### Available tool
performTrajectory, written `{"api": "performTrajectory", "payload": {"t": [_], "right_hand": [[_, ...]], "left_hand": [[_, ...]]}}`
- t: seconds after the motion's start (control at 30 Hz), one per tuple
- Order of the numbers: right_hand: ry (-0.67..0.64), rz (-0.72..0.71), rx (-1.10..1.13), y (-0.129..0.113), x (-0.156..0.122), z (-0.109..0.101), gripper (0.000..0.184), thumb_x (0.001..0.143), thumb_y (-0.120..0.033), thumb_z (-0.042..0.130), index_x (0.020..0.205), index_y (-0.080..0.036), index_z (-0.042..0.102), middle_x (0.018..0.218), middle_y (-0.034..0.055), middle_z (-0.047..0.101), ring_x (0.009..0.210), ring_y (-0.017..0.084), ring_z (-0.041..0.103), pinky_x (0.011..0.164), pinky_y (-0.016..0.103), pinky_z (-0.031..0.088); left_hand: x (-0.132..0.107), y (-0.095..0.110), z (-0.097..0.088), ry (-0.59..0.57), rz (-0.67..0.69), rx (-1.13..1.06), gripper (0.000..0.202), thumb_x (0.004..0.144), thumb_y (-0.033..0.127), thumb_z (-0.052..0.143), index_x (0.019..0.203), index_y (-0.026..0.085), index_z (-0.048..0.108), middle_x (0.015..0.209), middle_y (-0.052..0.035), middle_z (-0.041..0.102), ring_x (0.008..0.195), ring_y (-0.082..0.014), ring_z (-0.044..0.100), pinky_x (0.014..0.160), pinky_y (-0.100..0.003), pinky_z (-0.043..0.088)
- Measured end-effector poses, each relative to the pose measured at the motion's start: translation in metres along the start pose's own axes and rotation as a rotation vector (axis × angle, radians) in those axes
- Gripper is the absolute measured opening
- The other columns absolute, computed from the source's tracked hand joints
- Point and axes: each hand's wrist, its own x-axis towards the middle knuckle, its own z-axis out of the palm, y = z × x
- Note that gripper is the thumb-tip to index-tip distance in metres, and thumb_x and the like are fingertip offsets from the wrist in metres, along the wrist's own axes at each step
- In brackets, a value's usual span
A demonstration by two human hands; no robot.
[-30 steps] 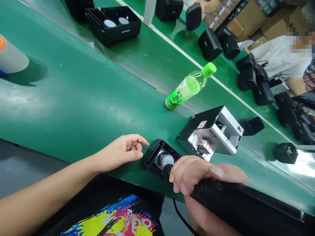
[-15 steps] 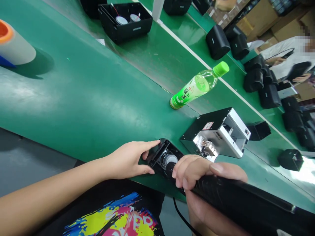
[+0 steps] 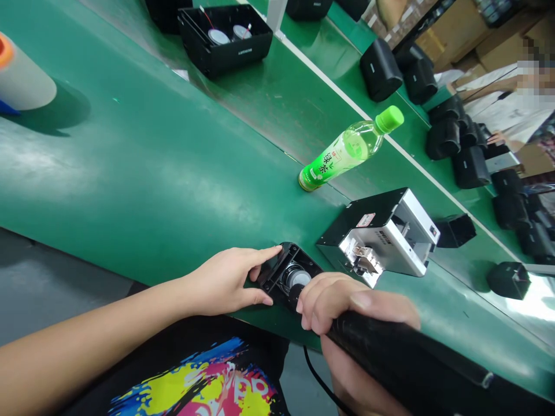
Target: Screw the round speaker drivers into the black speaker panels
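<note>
A black speaker housing [image 3: 277, 270] lies at the bench's near edge, with a round silver speaker driver [image 3: 298, 278] inside it. My left hand [image 3: 236, 280] grips the housing's left end, index finger stretched along the far side and thumb on the near side. In my right hand [image 3: 342, 306] is a thick black electric screwdriver [image 3: 416, 352], fingers wrapped round its front part. Its tip points down into the housing beside the driver; the very end is hidden by the collar and my fingers.
Just beyond the housing stands a black and silver screw feeder [image 3: 381, 237]. A green tea bottle [image 3: 347, 153] stands behind it. An open speaker box [image 3: 225, 43] sits far left, a white roll [image 3: 28, 78] at the left. Several black speakers [image 3: 470, 164] and a person [image 3: 515, 110] are across the bench.
My right hand and the screwdriver have shifted slightly left and tilted a little. My left hand stays on the housing. The person across the bench has moved their hands.
</note>
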Motion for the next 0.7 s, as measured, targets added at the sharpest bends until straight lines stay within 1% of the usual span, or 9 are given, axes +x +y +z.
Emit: {"api": "performTrajectory", "payload": {"t": [0.07, 0.13, 0.2, 0.33, 0.43, 0.53, 0.7], "right_hand": [[-0.022, 0.038, 0.023, -0.001, -0.001, 0.002, 0.037, 0.107, -0.017, 0.054, 0.13, -0.034, 0.078, 0.074, -0.0008, 0.073, 0.063, 0.019, 0.069, 0.065, 0.041, 0.063], [-0.033, 0.063, 0.01, -0.003, -0.001, 0.005, 0.036, 0.108, -0.019, 0.055, 0.129, -0.036, 0.079, 0.074, -0.0004, 0.073, 0.064, 0.02, 0.068, 0.066, 0.041, 0.063], [-0.046, 0.042, -0.019, -0.003, -0.001, 0.007, 0.037, 0.107, -0.018, 0.058, 0.13, -0.037, 0.079, 0.074, -0.0012, 0.071, 0.064, 0.019, 0.067, 0.066, 0.04, 0.063], [-0.078, -0.044, -0.073, 0.0, -0.002, 0.009, 0.041, 0.104, -0.011, 0.058, 0.132, -0.035, 0.076, 0.074, -0.0036, 0.067, 0.06, 0.016, 0.065, 0.065, 0.036, 0.063], [-0.084, -0.084, -0.125, 0.004, -0.004, 0.009, 0.042, 0.104, -0.011, 0.058, 0.135, -0.035, 0.073, 0.075, -0.0047, 0.066, 0.058, 0.015, 0.065, 0.062, 0.035, 0.063], [-0.07, -0.106, -0.155, 0.007, -0.006, 0.009, 0.041, 0.104, -0.012, 0.058, 0.136, -0.034, 0.072, 0.075, -0.0051, 0.066, 0.058, 0.015, 0.065, 0.061, 0.034, 0.063], [-0.083, -0.078, -0.17, 0.007, -0.007, 0.008, 0.048, 0.1, -0.005, 0.058, 0.134, -0.035, 0.073, 0.076, -0.0049, 0.069, 0.061, 0.016, 0.068, 0.063, 0.035, 0.065]], "left_hand": [[0.0, -0.001, 0.001, -0.003, 0.003, 0.006, 0.103, 0.087, 0.038, 0.095, 0.176, 0.028, 0.042, 0.092, 0.0028, 0.069, 0.085, -0.0208, 0.065, 0.078, -0.033, 0.049], [0.0, -0.001, 0.001, -0.007, 0.006, 0.008, 0.103, 0.088, 0.039, 0.094, 0.176, 0.027, 0.042, 0.092, 0.0024, 0.069, 0.086, -0.0213, 0.066, 0.078, -0.033, 0.049], [0.0, 0.0, 0.001, -0.011, 0.007, 0.013, 0.103, 0.088, 0.039, 0.094, 0.176, 0.026, 0.042, 0.093, 0.0023, 0.069, 0.087, -0.0217, 0.065, 0.078, -0.033, 0.049], [0.001, 0.001, 0.001, -0.023, 0.001, 0.023, 0.102, 0.089, 0.037, 0.094, 0.176, 0.026, 0.041, 0.093, 0.0024, 0.068, 0.087, -0.0219, 0.065, 0.079, -0.034, 0.049], [0.001, 0.001, 0.001, -0.025, -0.001, 0.03, 0.103, 0.088, 0.034, 0.094, 0.176, 0.025, 0.042, 0.093, 0.0026, 0.068, 0.087, -0.0217, 0.065, 0.079, -0.034, 0.049], [0.001, 0.0, 0.001, -0.023, 0.003, 0.038, 0.102, 0.088, 0.033, 0.095, 0.176, 0.025, 0.043, 0.092, 0.0028, 0.067, 0.086, -0.0213, 0.065, 0.078, -0.034, 0.048], [0.0, 0.0, 0.0, -0.014, 0.013, 0.038, 0.103, 0.088, 0.032, 0.095, 0.176, 0.025, 0.043, 0.09, 0.0032, 0.067, 0.084, -0.0206, 0.065, 0.077, -0.033, 0.047]]}}
